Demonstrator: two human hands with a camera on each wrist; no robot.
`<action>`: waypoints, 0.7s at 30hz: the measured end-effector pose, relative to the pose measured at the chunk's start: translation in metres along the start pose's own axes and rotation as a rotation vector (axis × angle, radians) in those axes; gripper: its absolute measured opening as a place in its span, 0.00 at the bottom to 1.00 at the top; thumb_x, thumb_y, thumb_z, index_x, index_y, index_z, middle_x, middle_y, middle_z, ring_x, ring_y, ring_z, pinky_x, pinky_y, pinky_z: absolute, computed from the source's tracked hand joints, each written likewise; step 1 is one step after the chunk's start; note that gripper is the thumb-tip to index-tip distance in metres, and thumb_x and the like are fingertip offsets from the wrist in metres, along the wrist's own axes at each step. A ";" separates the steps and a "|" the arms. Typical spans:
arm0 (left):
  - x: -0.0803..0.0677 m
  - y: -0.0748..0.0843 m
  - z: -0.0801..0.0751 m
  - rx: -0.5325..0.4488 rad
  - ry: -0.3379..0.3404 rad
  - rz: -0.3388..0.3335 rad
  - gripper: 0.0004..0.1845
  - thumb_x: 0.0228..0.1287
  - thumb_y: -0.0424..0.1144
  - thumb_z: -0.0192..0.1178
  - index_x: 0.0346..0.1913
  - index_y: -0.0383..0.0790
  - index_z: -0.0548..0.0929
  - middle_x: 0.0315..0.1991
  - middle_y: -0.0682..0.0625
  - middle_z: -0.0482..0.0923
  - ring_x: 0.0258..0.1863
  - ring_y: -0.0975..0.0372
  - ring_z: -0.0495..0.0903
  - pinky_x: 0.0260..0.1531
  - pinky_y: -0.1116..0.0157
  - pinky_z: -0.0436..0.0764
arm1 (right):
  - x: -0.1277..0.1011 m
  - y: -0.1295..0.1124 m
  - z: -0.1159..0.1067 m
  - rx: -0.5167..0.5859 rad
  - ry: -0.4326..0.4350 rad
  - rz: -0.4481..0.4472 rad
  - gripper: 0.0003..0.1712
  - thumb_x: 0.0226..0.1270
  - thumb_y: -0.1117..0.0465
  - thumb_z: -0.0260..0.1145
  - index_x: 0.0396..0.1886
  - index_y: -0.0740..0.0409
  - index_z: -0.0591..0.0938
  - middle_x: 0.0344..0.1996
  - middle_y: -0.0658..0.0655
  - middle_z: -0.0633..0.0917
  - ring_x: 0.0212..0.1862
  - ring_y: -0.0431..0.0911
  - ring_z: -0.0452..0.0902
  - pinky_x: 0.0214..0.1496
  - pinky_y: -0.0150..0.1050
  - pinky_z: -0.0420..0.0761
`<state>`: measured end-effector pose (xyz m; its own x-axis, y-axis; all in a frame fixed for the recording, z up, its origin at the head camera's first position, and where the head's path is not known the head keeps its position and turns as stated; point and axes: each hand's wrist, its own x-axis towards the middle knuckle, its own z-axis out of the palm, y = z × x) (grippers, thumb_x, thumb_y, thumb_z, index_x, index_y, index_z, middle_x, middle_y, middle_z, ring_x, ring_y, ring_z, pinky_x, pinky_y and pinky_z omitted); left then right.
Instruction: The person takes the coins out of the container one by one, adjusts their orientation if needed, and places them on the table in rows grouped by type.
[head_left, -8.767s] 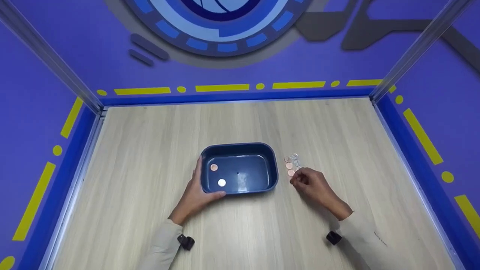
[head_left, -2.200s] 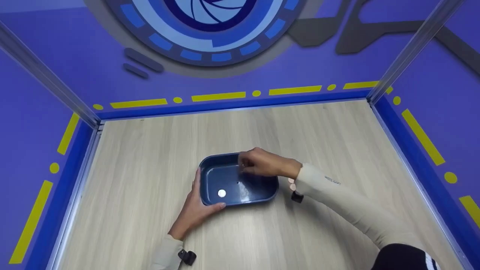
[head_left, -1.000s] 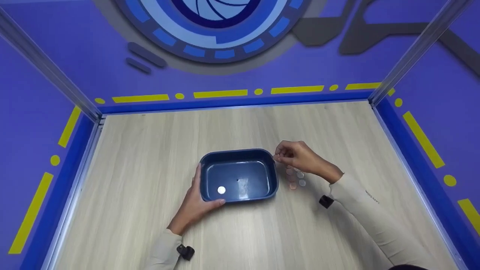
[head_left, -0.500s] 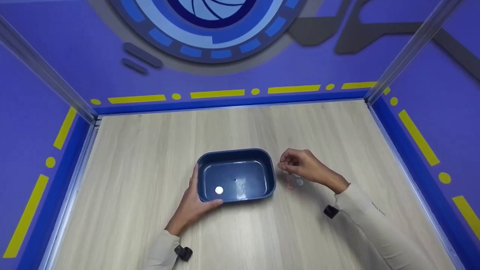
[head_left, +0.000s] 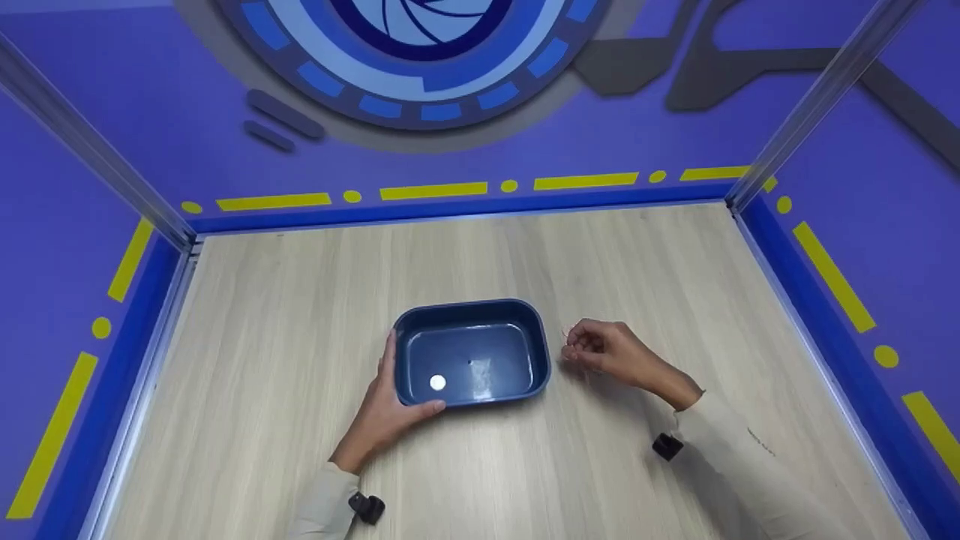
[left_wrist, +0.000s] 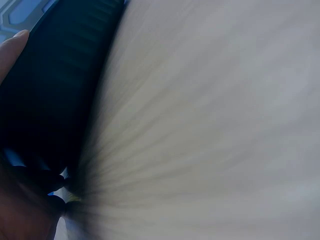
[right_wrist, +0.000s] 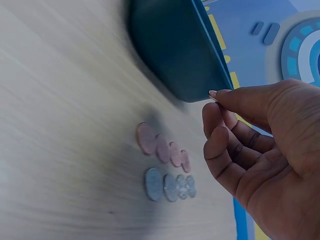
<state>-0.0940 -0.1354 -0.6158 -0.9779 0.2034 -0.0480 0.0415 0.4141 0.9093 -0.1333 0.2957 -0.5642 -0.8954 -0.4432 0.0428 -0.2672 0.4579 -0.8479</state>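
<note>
My left hand point(head_left: 382, 409) holds the near left corner of a dark blue plastic box point(head_left: 547, 360), thumb on the near rim and fingers along the left side. One silver coin point(head_left: 437, 382) lies on the box floor. To the right of the box, my right hand point(head_left: 619, 352) pinches a copper-coloured coin point(right_wrist: 213, 94) between thumb and forefinger, above the table. Below it in the right wrist view lie a row of copper coins point(right_wrist: 146, 138) and, alongside, a row of silver coins point(right_wrist: 153, 184). The hand hides most of these in the head view.
The light wood table point(head_left: 300, 300) is closed in by purple-blue panels point(head_left: 420, 165) with yellow marks at the back and both sides. In the left wrist view, the box wall point(left_wrist: 55, 85) and blurred tabletop fill most of the picture.
The copper coin seen in the box earlier is gone from it; the silver one stays. My right hand has moved from inside the box to the coins at right. My left hand keeps its hold.
</note>
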 end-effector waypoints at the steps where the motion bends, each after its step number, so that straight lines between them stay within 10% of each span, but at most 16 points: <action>1: 0.000 0.000 0.000 0.000 0.001 -0.002 0.80 0.50 0.57 0.88 0.92 0.52 0.38 0.89 0.34 0.47 0.85 0.35 0.52 0.80 0.33 0.57 | -0.002 0.002 0.001 -0.004 0.007 -0.003 0.03 0.74 0.69 0.76 0.42 0.60 0.88 0.34 0.56 0.91 0.36 0.42 0.85 0.39 0.30 0.82; 21: -0.001 0.002 0.000 -0.002 0.004 0.010 0.79 0.50 0.57 0.88 0.92 0.52 0.39 0.89 0.34 0.48 0.84 0.36 0.57 0.79 0.34 0.60 | -0.035 0.017 0.018 0.052 0.038 0.058 0.05 0.73 0.66 0.78 0.42 0.60 0.88 0.33 0.55 0.90 0.32 0.39 0.82 0.35 0.30 0.81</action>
<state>-0.0929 -0.1347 -0.6141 -0.9782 0.2040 -0.0378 0.0504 0.4104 0.9105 -0.0997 0.3052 -0.5899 -0.9220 -0.3869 0.0119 -0.1965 0.4414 -0.8755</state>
